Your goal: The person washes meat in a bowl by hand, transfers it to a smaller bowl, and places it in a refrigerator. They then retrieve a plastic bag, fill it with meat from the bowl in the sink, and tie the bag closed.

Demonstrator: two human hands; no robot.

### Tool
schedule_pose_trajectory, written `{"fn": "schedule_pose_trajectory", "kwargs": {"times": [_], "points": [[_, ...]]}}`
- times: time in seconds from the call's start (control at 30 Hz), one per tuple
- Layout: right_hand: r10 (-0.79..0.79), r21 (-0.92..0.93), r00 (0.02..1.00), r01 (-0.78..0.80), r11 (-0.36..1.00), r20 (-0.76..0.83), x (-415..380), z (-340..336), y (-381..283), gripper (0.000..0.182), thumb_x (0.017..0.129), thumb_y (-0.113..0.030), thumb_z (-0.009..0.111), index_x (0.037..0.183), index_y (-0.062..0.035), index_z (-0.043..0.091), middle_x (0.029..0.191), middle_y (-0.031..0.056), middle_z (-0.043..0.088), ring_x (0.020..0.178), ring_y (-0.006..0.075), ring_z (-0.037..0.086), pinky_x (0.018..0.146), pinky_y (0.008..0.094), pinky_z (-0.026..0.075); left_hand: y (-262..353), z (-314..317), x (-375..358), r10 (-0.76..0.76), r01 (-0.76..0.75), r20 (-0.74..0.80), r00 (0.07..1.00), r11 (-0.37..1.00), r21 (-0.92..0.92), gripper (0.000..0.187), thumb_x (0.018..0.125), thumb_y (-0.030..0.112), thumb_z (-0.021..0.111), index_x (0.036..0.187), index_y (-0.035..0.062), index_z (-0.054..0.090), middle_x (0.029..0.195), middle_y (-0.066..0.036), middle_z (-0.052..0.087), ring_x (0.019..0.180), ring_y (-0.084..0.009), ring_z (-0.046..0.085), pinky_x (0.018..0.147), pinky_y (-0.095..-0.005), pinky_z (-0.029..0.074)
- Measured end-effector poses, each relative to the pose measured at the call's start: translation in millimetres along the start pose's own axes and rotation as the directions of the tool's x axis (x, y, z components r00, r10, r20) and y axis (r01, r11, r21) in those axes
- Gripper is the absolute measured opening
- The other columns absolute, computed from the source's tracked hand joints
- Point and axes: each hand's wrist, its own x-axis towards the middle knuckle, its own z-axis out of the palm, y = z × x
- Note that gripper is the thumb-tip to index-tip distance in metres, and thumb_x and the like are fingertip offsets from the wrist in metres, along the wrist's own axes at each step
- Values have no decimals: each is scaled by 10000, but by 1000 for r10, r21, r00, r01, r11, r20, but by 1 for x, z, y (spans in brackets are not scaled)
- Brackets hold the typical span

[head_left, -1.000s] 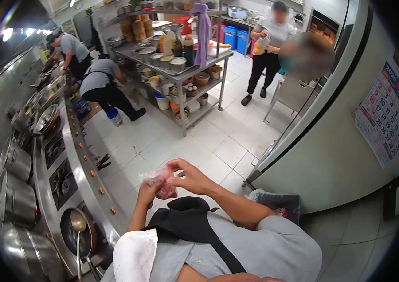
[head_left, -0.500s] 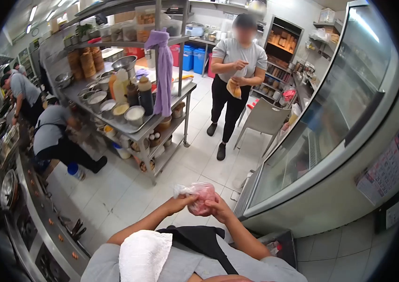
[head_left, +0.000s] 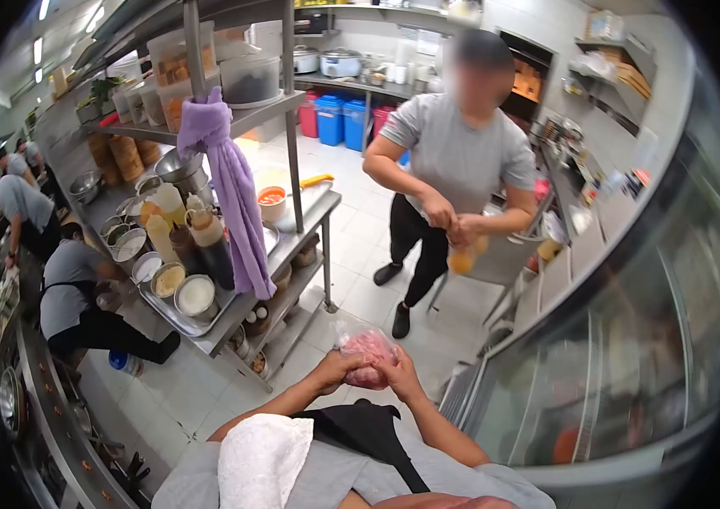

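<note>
A clear plastic bag of pink, meat-like pieces (head_left: 368,349) is held in front of my chest. My left hand (head_left: 332,371) grips its left side, fingers closed on the plastic. On the right side, my right hand (head_left: 398,373) is closed round the bag too, thumb pressed on its front. The loose top of the bag stands up above the fingers. A white towel (head_left: 263,462) lies over my left shoulder, beside a black apron (head_left: 368,437).
A steel shelf table (head_left: 313,212) with bowls, sauce bottles and a purple towel (head_left: 228,195) stands left. A person (head_left: 462,161) holding an orange item stands ahead. A glass-fronted fridge (head_left: 580,373) is right; a stove counter (head_left: 59,441) and several people are left.
The view has moved forward, so the shelf table and the person ahead appear larger and closer. The person's hands are now together on the orange item. Both my hands still hold the bag.
</note>
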Motion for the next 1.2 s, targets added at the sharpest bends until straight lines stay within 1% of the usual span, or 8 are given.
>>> {"fn": "schedule_pose_trajectory", "kwargs": {"times": [0.17, 0.23, 0.3, 0.47, 0.8, 0.9, 1.07, 1.2], "points": [[213, -93, 871, -191, 977, 443, 129, -40, -29, 664, 783, -303, 717, 1288, 6, 417, 1162, 121, 550, 1058, 173, 517, 929, 316, 405, 59, -23, 63, 335, -293, -211, 918, 933, 208, 432, 766, 93, 693, 1159, 2, 539, 1060, -78, 620, 940, -156, 601, 843, -290, 490], [91, -220, 856, 27, 975, 508, 176, -50, -37, 781, 787, -308, 717, 1375, -4, 303, 1274, 161, 475, 1180, 220, 455, 993, 347, 355, 83, -37, 79, 288, -244, -296, 911, 953, 177, 410, 747, 89, 703, 1125, 3, 566, 1025, -71, 634, 926, -156, 604, 839, -294, 488], [91, -293, 904, 39, 955, 417, 217, -65, -44, 797, 802, -284, 703, 1407, -29, 252, 1323, 189, 435, 1224, 258, 430, 1015, 370, 339, 106, -48, 100, 309, -246, -348, 885, 945, 215, 427, 717, 81, 724, 1106, -11, 574, 1008, -76, 641, 903, -162, 612, 832, -301, 491], [219, -232, 965, -182, 955, 144, 340, -93, -39, 383, 865, -249, 626, 1155, -5, 571, 922, 25, 604, 814, 90, 532, 725, 240, 437, 134, -89, 171, 361, -193, -411, 837, 898, 396, 638, 681, 119, 770, 1228, 7, 462, 1060, -56, 601, 961, -124, 567, 822, -276, 482], [285, -311, 933, -210, 927, 219, 639, -113, -89, 434, 875, -253, 610, 1199, 22, 527, 1067, 70, 584, 941, 116, 542, 791, 268, 461, 229, -164, 414, 467, -334, -342, 815, 862, 381, 834, 616, 131, 815, 1311, 52, 361, 1198, -71, 479, 1099, -148, 469, 928, -310, 417], [281, -177, 937, -247, 953, 207, 729, -120, -91, 408, 883, -261, 592, 1188, 1, 524, 1137, 100, 569, 1052, 207, 551, 828, 346, 468, 267, -186, 463, 556, -320, -278, 784, 745, 585, 842, 597, 213, 826, 1296, 49, 386, 1203, -103, 461, 1139, -198, 462, 963, -327, 387], [495, 22, 865, -498, 867, 83, 917, -175, 31, 291, 879, -275, 567, 1070, -55, 554, 1088, 70, 566, 1063, 273, 532, 853, 481, 444, 309, -220, 533, 654, -361, -389, 648, 714, 600, 860, 599, 258, 840, 1302, 52, 390, 1246, -110, 421, 1182, -219, 428, 997, -338, 355], [757, 94, 649, -751, 653, -71, 1052, -242, 145, 229, 893, -302, 502, 791, -97, 519, 627, 9, 534, 741, 233, 553, 803, 468, 442, 332, -264, 588, 704, -323, -564, 431, 704, 632, 828, 635, 262, 831, 1311, 82, 390, 1249, -94, 425, 1207, -245, 417, 1011, -345, 344]]}}
